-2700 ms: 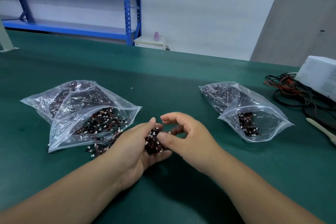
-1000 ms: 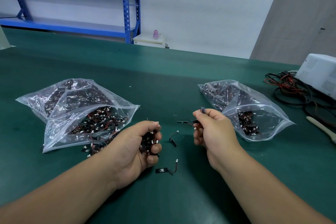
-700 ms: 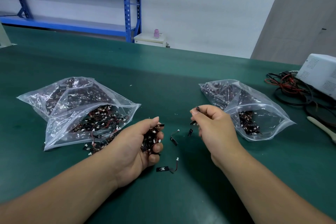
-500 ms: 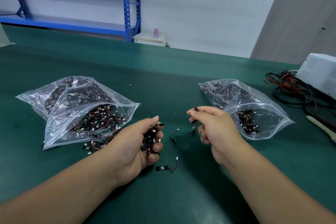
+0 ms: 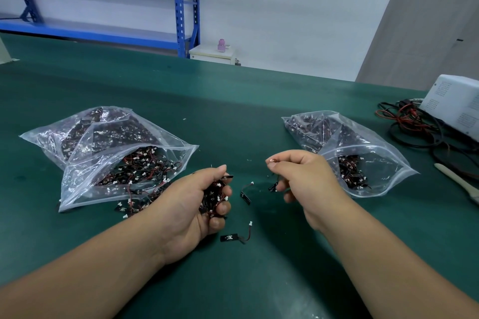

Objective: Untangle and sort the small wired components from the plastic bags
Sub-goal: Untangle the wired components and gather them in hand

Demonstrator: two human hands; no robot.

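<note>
My left hand cups a tangled clump of small wired components, black boards with red-black wires and white plugs. My right hand pinches one wired component by its wire, so the black board dangles below the fingers. Two loose components lie on the green mat between the hands, one further back and one nearer to me. An open clear bag full of components lies at the left on top of another bag. A third open bag lies at the right.
Several components spill out of the left bag's mouth. At the far right stand a white device, a heap of black and red cables and a white tool. Blue shelving stands beyond the mat.
My hands have parted. The right hand pulled a single component out of the left hand's clump and raised it slightly. Two components dropped onto the mat between the hands.
</note>
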